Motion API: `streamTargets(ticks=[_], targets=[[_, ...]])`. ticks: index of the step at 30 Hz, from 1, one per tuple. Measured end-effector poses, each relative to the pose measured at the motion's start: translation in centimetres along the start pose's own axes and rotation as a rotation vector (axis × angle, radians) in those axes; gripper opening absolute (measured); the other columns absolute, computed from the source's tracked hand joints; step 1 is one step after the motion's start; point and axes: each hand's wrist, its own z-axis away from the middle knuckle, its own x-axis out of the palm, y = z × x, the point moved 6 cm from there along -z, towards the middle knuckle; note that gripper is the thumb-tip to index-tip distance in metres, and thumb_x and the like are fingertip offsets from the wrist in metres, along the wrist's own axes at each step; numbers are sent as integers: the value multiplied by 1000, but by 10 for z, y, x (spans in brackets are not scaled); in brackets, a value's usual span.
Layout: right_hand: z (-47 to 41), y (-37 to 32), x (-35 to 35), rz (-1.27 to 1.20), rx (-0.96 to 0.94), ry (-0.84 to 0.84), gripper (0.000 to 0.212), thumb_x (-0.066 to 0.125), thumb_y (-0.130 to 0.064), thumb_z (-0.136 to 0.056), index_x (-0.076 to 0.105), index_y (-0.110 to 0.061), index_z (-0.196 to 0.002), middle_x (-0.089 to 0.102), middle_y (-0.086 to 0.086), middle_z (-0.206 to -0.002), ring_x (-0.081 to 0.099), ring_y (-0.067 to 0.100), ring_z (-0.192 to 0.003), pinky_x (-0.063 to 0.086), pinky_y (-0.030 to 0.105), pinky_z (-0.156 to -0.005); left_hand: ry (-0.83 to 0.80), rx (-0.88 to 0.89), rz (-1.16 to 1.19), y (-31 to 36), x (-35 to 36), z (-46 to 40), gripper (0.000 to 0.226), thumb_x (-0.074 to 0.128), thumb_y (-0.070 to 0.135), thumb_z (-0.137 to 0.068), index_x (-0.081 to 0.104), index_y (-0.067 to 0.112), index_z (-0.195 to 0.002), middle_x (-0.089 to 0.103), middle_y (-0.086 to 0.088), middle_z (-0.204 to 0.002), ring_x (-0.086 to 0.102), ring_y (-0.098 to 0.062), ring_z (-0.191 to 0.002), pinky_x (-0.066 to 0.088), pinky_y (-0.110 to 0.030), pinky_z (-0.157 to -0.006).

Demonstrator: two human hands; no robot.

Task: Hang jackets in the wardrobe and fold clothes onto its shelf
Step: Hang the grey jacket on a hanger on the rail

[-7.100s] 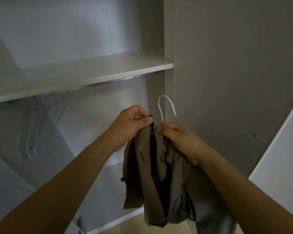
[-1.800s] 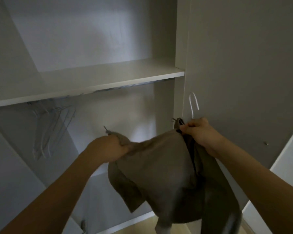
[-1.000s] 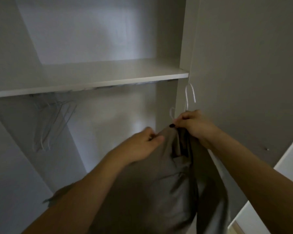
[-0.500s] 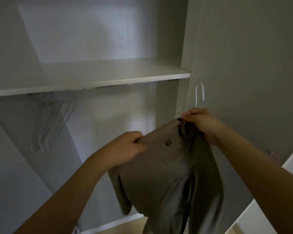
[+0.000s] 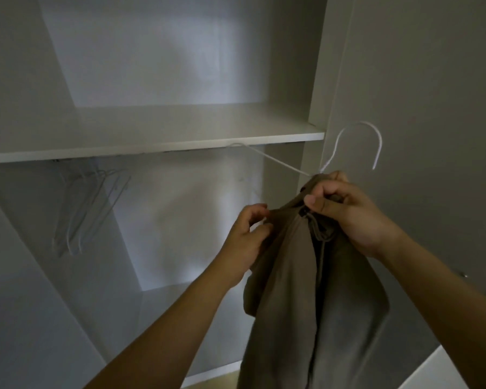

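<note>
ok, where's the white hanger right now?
Head view, right of centre: the white hanger rises from the right hand holding the jacket collar, just beyond the shelf end.

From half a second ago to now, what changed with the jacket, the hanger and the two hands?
The left hand let go of the spread shoulder and now pinches the jacket near the collar, so the cloth hangs bunched. One arm of the white hanger now sticks out bare to the left. The right hand still grips the collar at the hook's base. The spare hangers and shelf are unchanged.
</note>
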Motion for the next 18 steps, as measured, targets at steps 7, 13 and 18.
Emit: streamTargets(ticks=[7,13,18], targets=[[1,-12,-1,-6,-121,19,20,66,-8,-81,55,-10,-65,39,-1,-89,43,7,-87,38,16,-83,15,192,-145,5,17,-19,32,59,16,-94,55,38,-116,51,19,-117,51,-2,-111,50,-19,-90],[-1,-10,-23,-70,-121,135,23,61,0,-85,52,-9,-65,39,6,-87,41,19,-93,35,22,-82,105,573,-590,21,20,1,16,47,22,-97,62,19,-103,49,15,-117,41,-2,-113,29,-3,-96],[-2,-8,-14,-85,-134,78,28,58,7,-85,49,-8,-64,38,1,-85,40,19,-92,35,25,-83,-133,537,-696,17,41,-1,39,50,24,-84,49,31,-123,42,13,-126,38,-7,-113,38,-28,-102]])
